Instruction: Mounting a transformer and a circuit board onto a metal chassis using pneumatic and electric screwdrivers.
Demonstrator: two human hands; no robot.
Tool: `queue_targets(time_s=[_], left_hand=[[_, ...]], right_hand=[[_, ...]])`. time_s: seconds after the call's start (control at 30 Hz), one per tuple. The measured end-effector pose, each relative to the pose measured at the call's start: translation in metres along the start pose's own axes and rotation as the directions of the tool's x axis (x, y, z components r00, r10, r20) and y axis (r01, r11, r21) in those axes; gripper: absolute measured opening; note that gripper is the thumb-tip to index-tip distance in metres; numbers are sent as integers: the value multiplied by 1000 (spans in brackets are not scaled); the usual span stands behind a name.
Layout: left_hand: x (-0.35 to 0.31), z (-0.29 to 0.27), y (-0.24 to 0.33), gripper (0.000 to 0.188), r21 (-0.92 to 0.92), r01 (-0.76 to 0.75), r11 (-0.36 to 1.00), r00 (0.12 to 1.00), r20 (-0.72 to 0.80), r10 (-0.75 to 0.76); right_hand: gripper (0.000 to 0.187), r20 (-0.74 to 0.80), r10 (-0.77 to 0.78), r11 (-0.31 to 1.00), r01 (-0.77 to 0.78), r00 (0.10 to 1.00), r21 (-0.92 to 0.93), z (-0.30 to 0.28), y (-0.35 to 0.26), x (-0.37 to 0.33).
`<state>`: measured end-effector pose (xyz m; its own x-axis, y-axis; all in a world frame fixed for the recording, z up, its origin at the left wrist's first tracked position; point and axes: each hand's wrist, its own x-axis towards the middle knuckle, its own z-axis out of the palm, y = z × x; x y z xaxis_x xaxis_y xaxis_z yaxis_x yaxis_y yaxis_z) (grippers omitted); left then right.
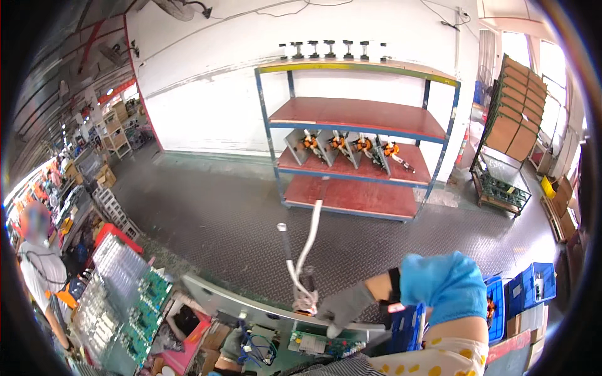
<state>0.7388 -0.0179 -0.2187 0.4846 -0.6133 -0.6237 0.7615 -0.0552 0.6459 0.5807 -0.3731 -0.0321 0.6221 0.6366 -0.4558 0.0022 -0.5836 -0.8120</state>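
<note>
My right hand (343, 308), in a grey glove, reaches over the upper rim of a long metal panel (232, 299). Its fingers are bent beside the wrapped base of two white-sleeved cables (308, 250), which stretch away beyond the panel; whether they grip the cables or the rim is hidden. The thumb points down near a green circuit board (313, 343) mounted inside the panel. At the lower left, my left hand (232, 346), also grey-gloved, is curled at a loop of blue wires (258, 351). Its fingertips are partly hidden.
Boards in clear packing (116, 301) and a pink tray (191, 332) lie to the left, where a person (47, 269) stands. Blue bins (532, 285) are at right. Ahead, a shelf rack (357, 119) holds several orange-and-grey assemblies; a loaded trolley (501, 182) stands farther right.
</note>
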Motion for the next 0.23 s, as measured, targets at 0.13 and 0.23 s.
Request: queue_targets(time_s=[0.13,0.23], left_hand=[[145,49,10,86,332,70,941,982,143,-123],[218,82,-1,88,421,123,899,956,191,-221]], right_hand=[[39,-256,102,939,-8,961,343,7,47,-69],[34,-459,268,829,40,847,558,16,74,-111]])
